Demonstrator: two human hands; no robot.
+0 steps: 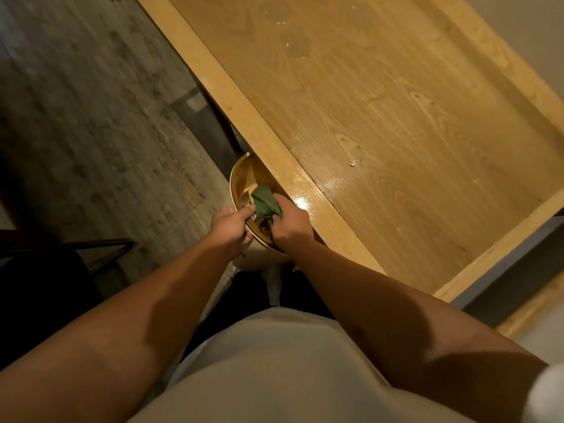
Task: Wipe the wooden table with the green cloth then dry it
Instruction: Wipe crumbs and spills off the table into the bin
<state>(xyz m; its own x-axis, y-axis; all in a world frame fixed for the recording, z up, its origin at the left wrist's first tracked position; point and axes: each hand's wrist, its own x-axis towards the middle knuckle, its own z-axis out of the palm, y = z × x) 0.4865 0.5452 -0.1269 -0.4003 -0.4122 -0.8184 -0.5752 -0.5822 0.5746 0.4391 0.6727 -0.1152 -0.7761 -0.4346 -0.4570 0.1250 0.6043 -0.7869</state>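
The green cloth [265, 203] is bunched up over a round bin [241, 181] that stands on the floor beside the table's near edge. My right hand [290, 221] grips the cloth from the right. My left hand [231, 226] pinches its lower left part with curled fingers. The wooden table [381, 117] stretches away to the upper right, with wet patches [300, 48] and small white specks on its top. A shiny wet spot [302, 203] glints on the table's edge right beside my right hand.
A dark chair frame [100, 254] stands at the left on the grey floor [76, 117]. The table's right end borders a grey ledge [518, 264]. A small white crumb [354, 163] lies mid-table.
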